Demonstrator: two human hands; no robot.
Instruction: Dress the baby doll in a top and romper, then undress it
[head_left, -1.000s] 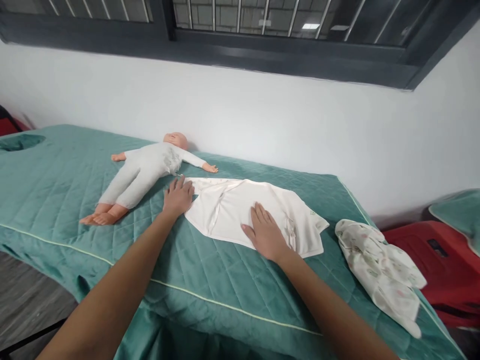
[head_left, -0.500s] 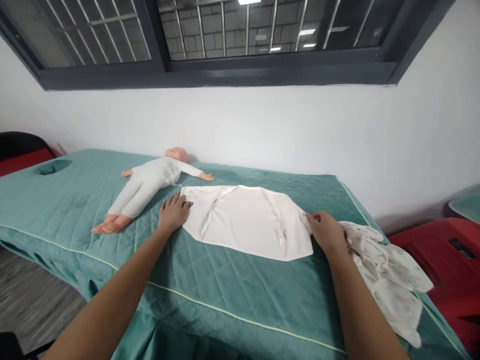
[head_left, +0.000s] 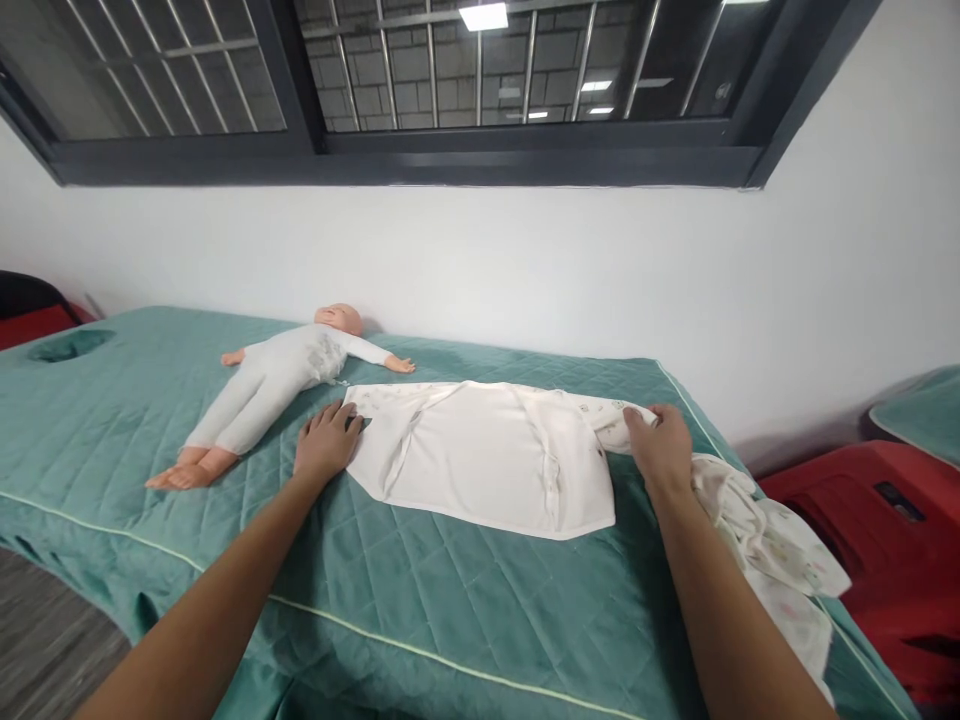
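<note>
A cream baby garment [head_left: 480, 455] lies spread flat on the green quilted bed cover [head_left: 420, 600]. My left hand [head_left: 326, 440] rests on the garment's left end with fingers curled on the cloth edge. At the garment's right end my right hand [head_left: 660, 445] is closed on a bunched part of the cloth. A baby doll [head_left: 277, 380] in a white suit lies on its back just left of the garment, arms spread.
A patterned white cloth [head_left: 772, 560] hangs over the bed's right edge beside my right forearm. Red furniture [head_left: 862, 540] stands right of the bed. A white wall and a dark-framed window [head_left: 450, 110] are behind. A round hole [head_left: 64, 345] is in the cover at far left.
My right hand went from lying flat on the garment's middle to its right end and closed on the cloth there. My left hand stayed at the left end.
</note>
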